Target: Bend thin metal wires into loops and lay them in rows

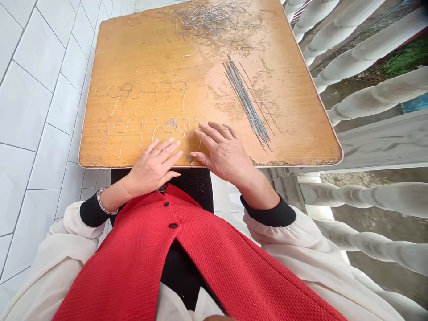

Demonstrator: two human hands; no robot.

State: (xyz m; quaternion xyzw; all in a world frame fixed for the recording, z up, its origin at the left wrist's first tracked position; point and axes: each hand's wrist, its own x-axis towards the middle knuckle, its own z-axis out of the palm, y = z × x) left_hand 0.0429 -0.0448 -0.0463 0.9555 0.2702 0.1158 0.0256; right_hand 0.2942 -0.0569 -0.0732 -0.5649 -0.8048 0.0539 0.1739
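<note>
My left hand [155, 164] rests at the front edge of the wooden table with its fingers stretched and slightly spread. Its fingertips are nearest to the lower ends of the thin bent wires [135, 125] in the front row, each with a round loop and a tail. To the right, my right hand [224, 154] lies palm down, thumb apart from the fingers, beside the last looped wire [192, 123] of that row. Whether its fingertips touch this wire is hard to tell. Behind lies a second row of looped wires [114, 91].
A bundle of straight grey wires [247, 104] lies right of centre on the tabletop [133, 53]. At the far edge sits a tangled heap of wire [210, 20]. White tiled wall [36, 102] bounds the left, a white balustrade [354, 58] the right. A black seat [197, 187] shows below.
</note>
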